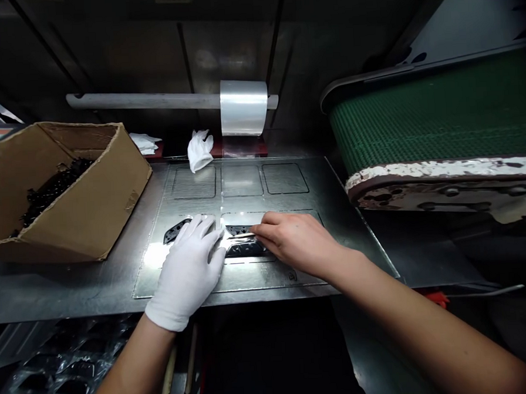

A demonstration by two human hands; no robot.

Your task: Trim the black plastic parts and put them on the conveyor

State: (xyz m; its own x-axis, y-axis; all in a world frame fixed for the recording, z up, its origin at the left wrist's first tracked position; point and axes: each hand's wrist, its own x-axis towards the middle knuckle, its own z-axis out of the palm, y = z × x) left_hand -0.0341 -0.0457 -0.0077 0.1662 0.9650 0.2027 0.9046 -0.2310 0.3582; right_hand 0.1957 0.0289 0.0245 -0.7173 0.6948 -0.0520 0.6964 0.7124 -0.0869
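Observation:
My left hand (189,265), in a white glove, lies with its fingers stretched out on the metal plate (249,277). Those fingers partly cover a black plastic part with holes (173,232). Bare and closed, my right hand (296,239) pinches a thin pale stick (241,236) that points left toward the gloved fingertips. Just behind the stick is a second black plastic part with holes (237,229), its right end hidden by my fingers. Nearer to me lies a glossy black part (246,249), partly under my right hand.
An open cardboard box (82,206) of small black pieces stands left. A clear film roll (244,107) hangs on a pipe (152,101) at the back, near a white glove (200,150). A green conveyor belt (435,111) juts in right. Trayed black parts (73,371) sit below left.

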